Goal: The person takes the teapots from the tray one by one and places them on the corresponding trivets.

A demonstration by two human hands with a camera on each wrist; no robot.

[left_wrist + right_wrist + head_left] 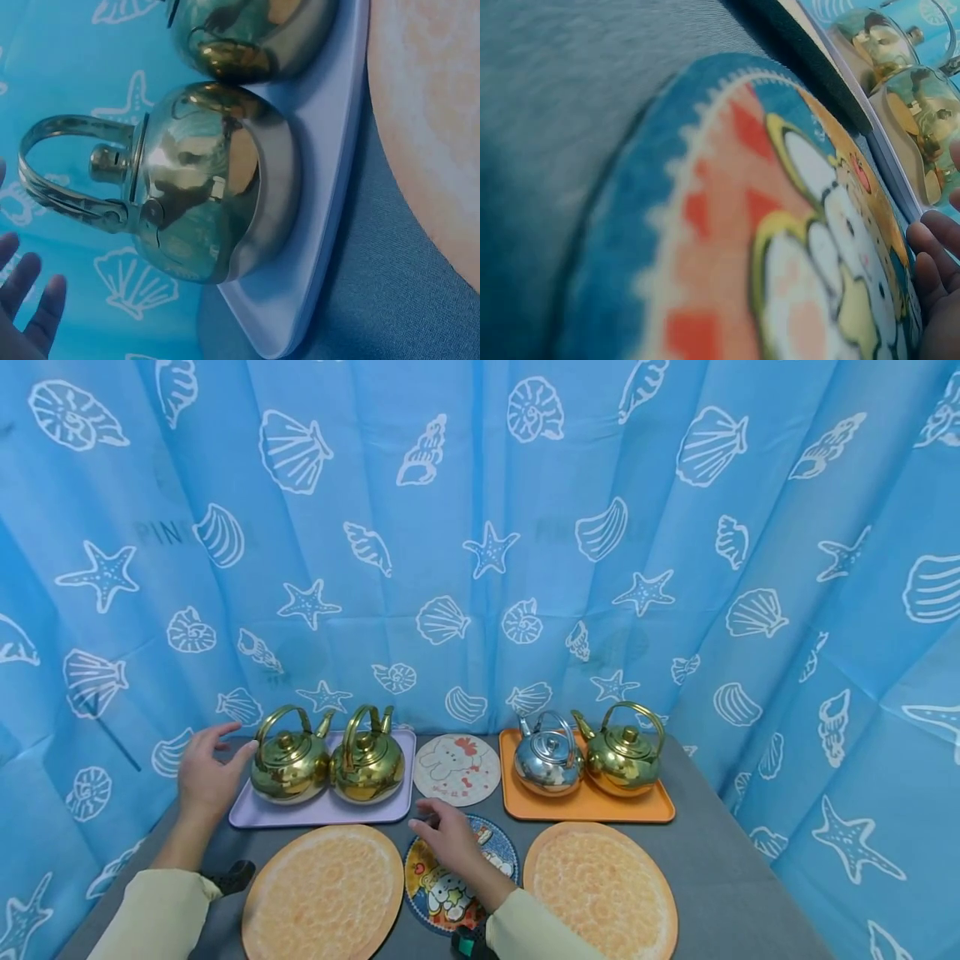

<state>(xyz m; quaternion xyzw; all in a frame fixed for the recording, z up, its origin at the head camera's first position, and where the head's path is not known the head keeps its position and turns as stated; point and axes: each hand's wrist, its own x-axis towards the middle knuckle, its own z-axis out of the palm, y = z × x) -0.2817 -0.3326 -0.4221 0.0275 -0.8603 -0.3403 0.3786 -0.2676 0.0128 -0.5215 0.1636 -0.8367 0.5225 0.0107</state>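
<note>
My left hand is just left of a gold kettle, its fingers spread and holding nothing. In the left wrist view, the fingers stand apart from the kettle's upright handle. A second gold kettle sits beside it on a lilac tray. My right hand hovers over a round blue-edged mat with cartoon rabbits, its fingers loosely bent and nothing in them. On an orange tray at the right stand a silver kettle and another gold kettle.
A round white rabbit mat lies between the trays. Two large tan round mats lie in front, one on each side of the cartoon mat. Behind the grey tabletop hangs a blue shell-print curtain.
</note>
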